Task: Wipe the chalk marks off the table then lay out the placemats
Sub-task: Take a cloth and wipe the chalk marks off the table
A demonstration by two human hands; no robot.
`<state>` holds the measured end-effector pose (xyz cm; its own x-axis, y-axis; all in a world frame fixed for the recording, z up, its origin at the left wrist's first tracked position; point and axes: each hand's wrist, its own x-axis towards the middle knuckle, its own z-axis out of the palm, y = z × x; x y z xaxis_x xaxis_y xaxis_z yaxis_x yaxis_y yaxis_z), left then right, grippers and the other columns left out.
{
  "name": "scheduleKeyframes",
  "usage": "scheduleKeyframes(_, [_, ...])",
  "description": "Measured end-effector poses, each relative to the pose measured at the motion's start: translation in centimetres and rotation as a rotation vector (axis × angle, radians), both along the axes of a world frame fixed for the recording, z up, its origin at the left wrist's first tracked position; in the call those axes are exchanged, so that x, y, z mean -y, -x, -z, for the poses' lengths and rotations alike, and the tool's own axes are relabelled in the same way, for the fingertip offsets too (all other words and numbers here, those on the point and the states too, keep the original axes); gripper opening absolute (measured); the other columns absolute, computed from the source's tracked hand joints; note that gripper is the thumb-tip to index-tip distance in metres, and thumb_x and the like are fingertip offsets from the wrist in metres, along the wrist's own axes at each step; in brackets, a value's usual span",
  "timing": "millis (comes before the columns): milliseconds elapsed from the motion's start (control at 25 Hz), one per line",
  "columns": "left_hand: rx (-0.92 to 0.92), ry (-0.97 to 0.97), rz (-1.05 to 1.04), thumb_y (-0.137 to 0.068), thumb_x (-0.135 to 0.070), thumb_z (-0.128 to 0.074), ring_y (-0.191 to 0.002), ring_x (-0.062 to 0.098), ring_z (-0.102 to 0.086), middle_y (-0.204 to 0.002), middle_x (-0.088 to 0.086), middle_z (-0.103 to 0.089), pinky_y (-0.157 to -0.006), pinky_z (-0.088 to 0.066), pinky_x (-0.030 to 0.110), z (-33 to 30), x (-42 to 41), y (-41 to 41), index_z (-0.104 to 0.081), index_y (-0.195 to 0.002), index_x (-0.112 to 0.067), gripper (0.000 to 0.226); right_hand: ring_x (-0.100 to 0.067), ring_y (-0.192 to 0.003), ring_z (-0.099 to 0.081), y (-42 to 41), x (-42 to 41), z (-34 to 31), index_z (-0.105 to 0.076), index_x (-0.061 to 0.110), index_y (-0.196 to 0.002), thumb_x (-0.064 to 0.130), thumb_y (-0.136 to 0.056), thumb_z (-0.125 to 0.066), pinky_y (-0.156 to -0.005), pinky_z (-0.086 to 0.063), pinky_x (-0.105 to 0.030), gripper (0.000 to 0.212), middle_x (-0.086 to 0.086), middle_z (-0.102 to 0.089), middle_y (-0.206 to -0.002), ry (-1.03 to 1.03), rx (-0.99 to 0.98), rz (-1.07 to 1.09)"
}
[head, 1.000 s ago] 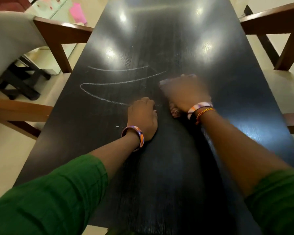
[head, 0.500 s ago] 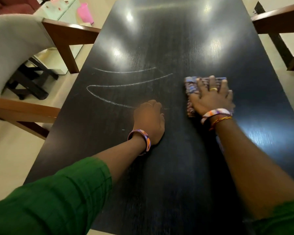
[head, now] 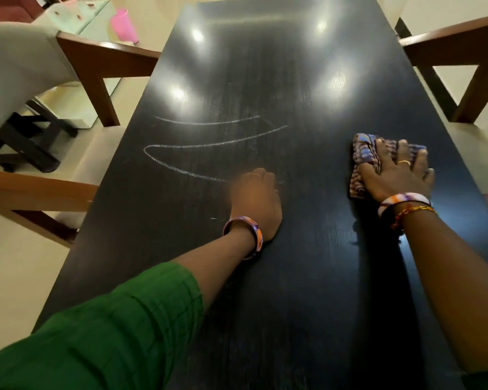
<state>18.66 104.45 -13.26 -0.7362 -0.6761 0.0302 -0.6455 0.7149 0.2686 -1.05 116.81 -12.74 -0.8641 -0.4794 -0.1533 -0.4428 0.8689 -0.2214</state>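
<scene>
1 head view, looking steeply down, close over table [head: 265,66]

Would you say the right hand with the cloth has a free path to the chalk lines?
Probably yes. The right hand presses the cloth on bare table right of the chalk lines; only the left hand covers their near end.

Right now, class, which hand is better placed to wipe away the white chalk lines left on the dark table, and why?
The right hand: it already presses the striped purple cloth flat on the dark wooden table, just right of the white chalk lines. The left hand rests, fingers curled, beside the lines, holding no cloth.
</scene>
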Motion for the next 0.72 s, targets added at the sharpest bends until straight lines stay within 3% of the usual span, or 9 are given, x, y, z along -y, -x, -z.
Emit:
scheduleKeyframes(200, [-0.012, -0.002, 0.026, -0.095, -0.022, -0.036, -0.129, 0.025, -0.034, -0.141, 0.005, -0.038, -0.106, -0.027, 0.039, 0.4, 0.2, 0.2, -0.042, -0.128, -0.014, 0.035, -0.033, -0.145, 0.009, -2.8, 0.6, 0.2, -0.005, 0.036, -0.149, 0.055, -0.093, -0.028, -0.117, 0.000, -0.051, 0.063, -0.001, 0.003, -0.160, -0.045, -0.012, 0.053])
scheduleKeyframes(320, [-0.085, -0.075, 0.070, -0.092, -0.018, -0.035, -0.125, 0.025, -0.041, -0.134, 0.005, -0.047, -0.103, -0.031, 0.038, 0.3, 0.5, -0.2, -0.051, -0.121, -0.014, 0.034, -0.032, -0.145, 0.009, -6.5, 3.6, 0.0, -0.005, 0.040, -0.148, 0.055, -0.093, -0.028, -0.117, -0.001, -0.049, 0.061, 0.001, 0.003, -0.160, -0.061, -0.008, -0.011])
scheduleKeyframes(440, [-0.208, -0.070, 0.163, -0.075, -0.019, -0.033, -0.093, 0.027, -0.065, -0.099, 0.007, -0.068, -0.078, -0.050, 0.034, -0.5, 2.7, -3.0, -0.068, -0.087, -0.012, 0.038, -0.030, -0.145, 0.009, -11.1, 7.8, 0.0, -0.004, 0.043, -0.147, 0.054, -0.094, -0.029, -0.116, -0.001, -0.048, 0.060, 0.002, 0.006, -0.159, -0.046, -0.007, -0.134])
scheduleKeyframes(520, [-0.214, 0.004, 0.133, -0.071, -0.020, -0.034, -0.084, 0.029, -0.067, -0.091, 0.008, -0.070, -0.073, -0.052, 0.033, -0.3, 6.3, -6.0, -0.069, -0.080, -0.013, 0.037, -0.030, -0.145, 0.009, -14.4, 10.7, 0.0, -0.004, 0.043, -0.147, 0.053, -0.094, -0.029, -0.117, -0.001, -0.047, 0.059, 0.003, 0.006, -0.159, -0.037, -0.001, -0.222])
scheduleKeyframes(720, [-0.110, 0.018, -0.238, -0.086, -0.010, -0.048, -0.120, 0.030, -0.046, -0.128, 0.014, -0.051, -0.098, -0.036, 0.039, -1.2, 15.6, -12.1, -0.055, -0.117, -0.007, 0.033, -0.028, -0.146, 0.010, -25.2, 16.8, -0.2, -0.007, 0.042, -0.147, 0.052, -0.095, -0.029, -0.116, 0.002, -0.046, 0.057, 0.003, 0.005, -0.159, -0.008, 0.019, -0.616])
